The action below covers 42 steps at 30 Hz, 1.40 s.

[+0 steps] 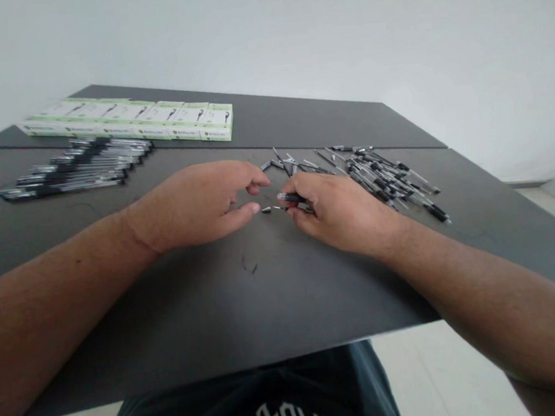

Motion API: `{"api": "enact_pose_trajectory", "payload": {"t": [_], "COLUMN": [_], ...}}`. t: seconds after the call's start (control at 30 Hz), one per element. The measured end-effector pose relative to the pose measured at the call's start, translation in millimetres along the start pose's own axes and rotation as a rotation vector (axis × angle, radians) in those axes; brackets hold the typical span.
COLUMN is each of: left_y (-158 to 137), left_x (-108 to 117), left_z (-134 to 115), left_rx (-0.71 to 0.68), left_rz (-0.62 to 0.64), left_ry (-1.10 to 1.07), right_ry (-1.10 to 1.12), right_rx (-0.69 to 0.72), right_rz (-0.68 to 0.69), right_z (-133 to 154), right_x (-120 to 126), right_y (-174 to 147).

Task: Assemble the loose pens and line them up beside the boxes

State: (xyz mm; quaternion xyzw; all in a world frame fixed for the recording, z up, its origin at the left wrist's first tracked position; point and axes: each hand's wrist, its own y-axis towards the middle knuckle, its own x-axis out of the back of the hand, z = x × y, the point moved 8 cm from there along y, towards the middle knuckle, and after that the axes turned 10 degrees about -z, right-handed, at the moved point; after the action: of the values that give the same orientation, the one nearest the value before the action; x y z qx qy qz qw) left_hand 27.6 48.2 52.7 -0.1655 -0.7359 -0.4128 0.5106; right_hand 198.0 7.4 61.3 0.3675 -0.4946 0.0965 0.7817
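Observation:
My right hand (338,209) is closed on a pen (292,197) with a black grip, whose clear end points left from between the fingers. Below it, a thin refill tip (279,208) pokes out by the right thumb. A small metal pen tip (267,210) lies just left of that, close to my left thumb; whether it rests on the table is unclear. My left hand (204,201) has its thumb and fingers apart, with nothing between them. Beyond my right hand lies a loose pile of pens and pen parts (386,176).
Black-gripped pens (79,167) lie in a row on the left of the dark table (209,317). Behind them stand white and green boxes (153,122) side by side. Thin dark strands (249,265) lie near the table's middle. A pale wall (292,45) rises behind.

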Motion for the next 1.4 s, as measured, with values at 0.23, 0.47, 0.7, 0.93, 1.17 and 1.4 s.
{"api": "enact_pose_trajectory", "payload": {"t": [0.23, 0.47, 0.7, 0.93, 1.17, 1.4], "left_y": [-0.6, -1.0, -1.9, -1.2, 2.4, 0.4], "left_x": [-3.6, -10.1, -9.5, -11.9, -6.9, 10.6], "left_z": [-23.9, -39.1, -47.6, -48.5, -13.0, 40.0], "left_rx": [-0.107, -0.159, -0.194, -0.188, -0.04, 0.144], "left_rz": [0.03, 0.066, 0.022, 0.053, 0.062, -0.044], "left_ry": [-0.002, 0.051, 0.08, 0.063, 0.037, 0.064], "right_ry": [-0.001, -0.001, -0.024, 0.0, 0.038, -0.002], "right_rx": [-0.016, 0.017, -0.026, -0.008, -0.035, -0.08], "right_rz": [0.012, 0.037, 0.097, 0.115, 0.008, -0.045], "right_z": [-0.3, 4.4, 7.4, 8.0, -14.4, -50.2], "right_x": [-0.3, -2.1, -1.9, -5.2, 16.4, 30.1], "right_y": [-2.6, -4.2, -2.9, -3.9, 1.0, 8.5]}}
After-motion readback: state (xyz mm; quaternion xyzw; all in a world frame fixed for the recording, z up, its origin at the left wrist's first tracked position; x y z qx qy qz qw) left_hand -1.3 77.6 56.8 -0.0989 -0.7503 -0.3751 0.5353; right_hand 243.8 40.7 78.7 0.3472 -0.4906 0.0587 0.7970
